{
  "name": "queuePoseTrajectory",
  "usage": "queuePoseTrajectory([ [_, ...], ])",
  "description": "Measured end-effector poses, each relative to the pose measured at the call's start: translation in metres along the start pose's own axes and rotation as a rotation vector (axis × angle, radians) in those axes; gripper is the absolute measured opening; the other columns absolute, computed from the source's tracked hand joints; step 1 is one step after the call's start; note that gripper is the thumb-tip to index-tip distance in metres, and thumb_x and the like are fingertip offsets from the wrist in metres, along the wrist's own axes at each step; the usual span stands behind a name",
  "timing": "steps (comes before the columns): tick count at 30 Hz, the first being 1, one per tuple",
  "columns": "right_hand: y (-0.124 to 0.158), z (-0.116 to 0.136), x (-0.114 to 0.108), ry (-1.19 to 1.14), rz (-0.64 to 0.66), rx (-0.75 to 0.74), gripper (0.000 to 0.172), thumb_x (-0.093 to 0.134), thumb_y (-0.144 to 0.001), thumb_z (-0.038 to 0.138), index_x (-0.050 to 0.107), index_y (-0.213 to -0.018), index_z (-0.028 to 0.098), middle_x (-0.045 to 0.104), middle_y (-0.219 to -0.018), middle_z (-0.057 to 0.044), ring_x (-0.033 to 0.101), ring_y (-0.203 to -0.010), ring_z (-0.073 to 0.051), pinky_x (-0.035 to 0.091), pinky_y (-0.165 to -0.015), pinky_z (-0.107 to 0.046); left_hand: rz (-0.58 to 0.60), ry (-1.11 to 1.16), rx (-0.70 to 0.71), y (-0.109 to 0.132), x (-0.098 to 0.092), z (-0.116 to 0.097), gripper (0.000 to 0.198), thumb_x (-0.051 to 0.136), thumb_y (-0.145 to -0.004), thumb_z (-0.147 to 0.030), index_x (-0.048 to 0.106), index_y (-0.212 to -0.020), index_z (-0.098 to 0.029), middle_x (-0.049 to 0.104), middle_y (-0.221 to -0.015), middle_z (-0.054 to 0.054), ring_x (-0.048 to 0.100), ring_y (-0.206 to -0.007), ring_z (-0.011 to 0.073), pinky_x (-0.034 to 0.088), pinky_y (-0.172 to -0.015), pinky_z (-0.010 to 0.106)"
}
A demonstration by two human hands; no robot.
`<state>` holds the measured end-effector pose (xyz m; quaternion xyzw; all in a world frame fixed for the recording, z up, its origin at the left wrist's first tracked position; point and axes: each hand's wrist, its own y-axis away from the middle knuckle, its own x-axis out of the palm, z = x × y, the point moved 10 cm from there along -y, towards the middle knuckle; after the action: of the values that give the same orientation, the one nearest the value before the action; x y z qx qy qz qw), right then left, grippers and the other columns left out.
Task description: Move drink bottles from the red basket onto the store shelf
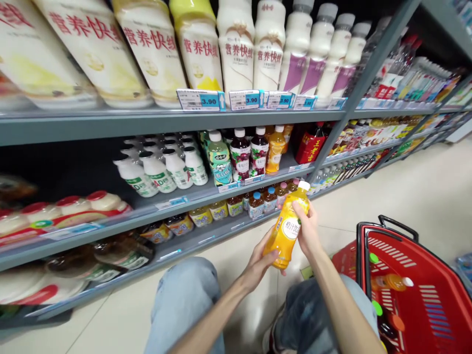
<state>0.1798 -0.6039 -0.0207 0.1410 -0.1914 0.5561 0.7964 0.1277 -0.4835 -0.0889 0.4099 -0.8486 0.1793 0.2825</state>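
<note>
Tilted in front of my knees is a bottle of orange juice (283, 231) with a white cap and a white label panel, gripped in both hands. My left hand (260, 258) wraps round its lower end. Higher up, near the cap, my right hand (307, 221) is closed on it, the thumb lying across the front. Behind the bottle, the middle shelf carries a similar orange juice bottle (275, 150), beside dark grape juice bottles (240, 156) and a pale green bottle (220, 160).
At right a red shopping basket (438, 260) with a black handle holds several bottles. White milk drink bottles (236, 44) line the upper shelf above price tags (241, 100). Small white bottles (158, 172) stand on the middle shelf (191, 199). My bent knees (188, 295) frame the tiled floor.
</note>
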Motion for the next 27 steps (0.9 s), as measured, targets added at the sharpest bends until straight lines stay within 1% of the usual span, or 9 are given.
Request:
queuePoseTrajectory([
  [3, 0.007, -0.015, 0.014, -0.129, 0.103, 0.161, 0.059, 0.066, -0.085, 0.067, 0.071, -0.12, 0.02, 0.077, -0.112, -0.011, 0.074, -0.099, -0.029, 0.059, -0.086, -0.042, 0.007, 0.02, 0.007, 0.002, -0.002, -0.003, 0.089, 0.074, -0.086, -0.039, 0.03, -0.162, -0.032, 0.063, -0.132, 0.017, 0.07, -0.094, 0.0277, 0.059, -0.055, 0.029],
  [5, 0.01, -0.02, 0.018, -0.152, 0.142, 0.219, 0.065, 0.058, -0.087, 0.075, 0.071, -0.121, 0.02, 0.078, -0.109, -0.011, 0.074, -0.102, -0.031, 0.059, -0.086, -0.044, 0.011, 0.036, -0.002, 0.004, -0.003, -0.002, 0.09, 0.073, -0.087, -0.042, 0.027, -0.163, -0.032, 0.066, -0.127, 0.016, 0.071, -0.091, 0.0266, 0.059, -0.054, 0.029],
  [9, 0.009, -0.026, 0.013, -0.108, 0.161, 0.253, 0.064, 0.059, -0.086, 0.076, 0.072, -0.12, 0.023, 0.079, -0.105, -0.01, 0.075, -0.095, -0.031, 0.059, -0.083, -0.043, 0.011, -0.013, -0.022, 0.005, -0.008, 0.001, 0.088, 0.074, -0.087, -0.042, 0.03, -0.162, -0.031, 0.068, -0.121, 0.015, 0.07, -0.091, 0.0262, 0.06, -0.057, 0.03],
  [14, 0.008, -0.027, 0.011, -0.095, 0.093, 0.235, 0.066, 0.058, -0.083, 0.08, 0.073, -0.109, 0.022, 0.079, -0.098, -0.009, 0.075, -0.09, -0.029, 0.059, -0.077, -0.041, 0.056, -0.046, -0.029, 0.005, -0.007, 0.003, 0.091, 0.074, -0.087, -0.044, 0.025, -0.163, -0.034, 0.066, -0.125, 0.015, 0.071, -0.098, 0.031, 0.061, -0.058, 0.032],
  [17, 0.012, -0.021, 0.017, -0.1, 0.073, 0.233, 0.064, 0.059, -0.083, 0.08, 0.072, -0.105, 0.022, 0.079, -0.097, -0.008, 0.075, -0.087, -0.028, 0.059, -0.076, -0.039, 0.071, -0.08, -0.002, 0.004, 0.001, -0.001, 0.106, 0.086, -0.076, -0.038, 0.026, -0.163, -0.033, 0.065, -0.126, 0.015, 0.071, -0.096, 0.0292, 0.06, -0.061, 0.032],
  [19, 0.014, -0.018, 0.019, -0.108, 0.069, 0.238, 0.062, 0.06, -0.083, 0.079, 0.072, -0.102, 0.021, 0.078, -0.097, -0.008, 0.074, -0.086, -0.027, 0.059, -0.076, -0.038, 0.075, -0.102, 0.02, 0.004, 0.006, -0.004, 0.114, 0.093, -0.066, -0.031, 0.03, -0.161, -0.032, 0.064, -0.129, 0.014, 0.07, -0.094, 0.0257, 0.061, -0.071, 0.033],
  [22, 0.012, -0.016, 0.016, -0.094, 0.042, 0.219, 0.06, 0.067, -0.081, 0.076, 0.071, -0.101, 0.019, 0.078, -0.097, -0.008, 0.074, -0.086, -0.026, 0.059, -0.076, -0.036, 0.071, -0.105, 0.022, 0.003, 0.011, -0.005, 0.114, 0.096, -0.06, -0.027, 0.037, -0.157, -0.031, 0.063, -0.129, 0.012, 0.07, -0.094, 0.0228, 0.06, -0.08, 0.033],
  [25, 0.007, -0.02, 0.008, -0.05, 0.023, 0.21, 0.066, 0.072, -0.076, 0.076, 0.071, -0.106, 0.017, 0.078, -0.097, -0.009, 0.074, -0.089, -0.026, 0.059, -0.076, -0.036, 0.07, -0.093, -0.022, 0.003, 0.01, 0.002, 0.103, 0.094, -0.064, -0.031, 0.039, -0.152, -0.029, 0.062, -0.125, 0.013, 0.071, -0.094, 0.026, 0.06, -0.067, 0.03],
  [27, 0.004, -0.028, 0.004, -0.04, 0.028, 0.26, 0.071, 0.07, -0.075, 0.078, 0.071, -0.109, 0.016, 0.078, -0.096, -0.009, 0.074, -0.089, -0.026, 0.059, -0.075, -0.036, 0.058, -0.1, -0.051, 0.003, 0.008, 0.006, 0.096, 0.091, -0.069, -0.033, 0.039, -0.15, -0.027, 0.063, -0.118, 0.012, 0.071, -0.093, 0.0281, 0.058, -0.06, 0.029],
])
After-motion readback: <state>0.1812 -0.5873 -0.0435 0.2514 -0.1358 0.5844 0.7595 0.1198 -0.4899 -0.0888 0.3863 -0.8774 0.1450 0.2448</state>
